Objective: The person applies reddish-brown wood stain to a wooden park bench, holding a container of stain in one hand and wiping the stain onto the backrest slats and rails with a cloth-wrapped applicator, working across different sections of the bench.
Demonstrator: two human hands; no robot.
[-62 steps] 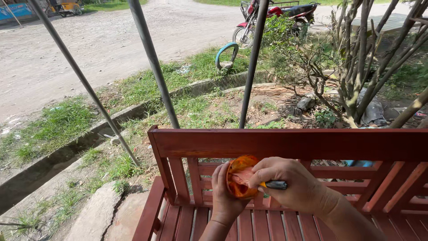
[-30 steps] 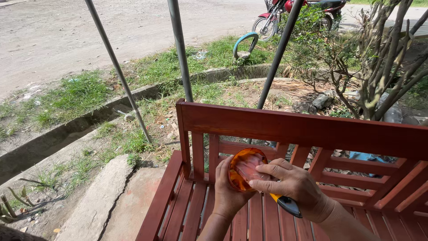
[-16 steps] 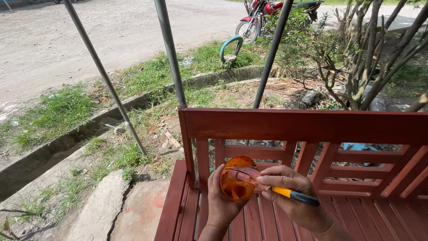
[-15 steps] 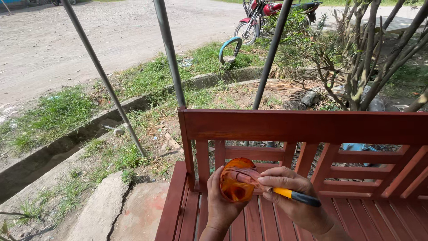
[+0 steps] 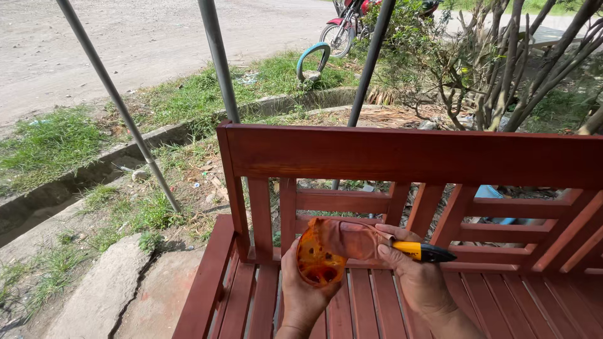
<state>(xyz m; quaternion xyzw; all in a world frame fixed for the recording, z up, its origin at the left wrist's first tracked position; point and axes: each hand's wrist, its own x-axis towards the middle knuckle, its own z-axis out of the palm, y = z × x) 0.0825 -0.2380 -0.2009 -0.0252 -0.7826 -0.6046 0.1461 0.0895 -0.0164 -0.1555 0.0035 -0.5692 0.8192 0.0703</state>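
A wide dirt road (image 5: 138, 37) runs far behind the red wooden bench (image 5: 402, 157). Between the road and the bench lie grass and a low concrete curb (image 5: 94, 169). Three slanted metal poles (image 5: 217, 59) stand just behind the bench back. A bushy bare tree (image 5: 502, 69) grows behind the bench to the right. A red motorbike (image 5: 352, 22) is parked far behind the bench, and a blue tire (image 5: 312, 61) is stuck upright in the grass near it.

The bench back has a thick top rail with open gaps under it. The seat slats (image 5: 251, 301) at the bench's left end are bare, with open room there. A flat stone (image 5: 94, 295) lies on the ground just past the bench's left edge.

Over the seat, in front of the bench back, the left hand (image 5: 308, 295) is curled around an orange round cup (image 5: 319, 257), gripping it from below. The right hand (image 5: 418, 279) is closed on a yellow and black pen-like tool (image 5: 427, 252) that points right along the bench. Its fingers also pinch a brownish cloth (image 5: 348, 235) against the top of the cup. Both hands are touching the cup, and the cup is held above the seat, not touching it.
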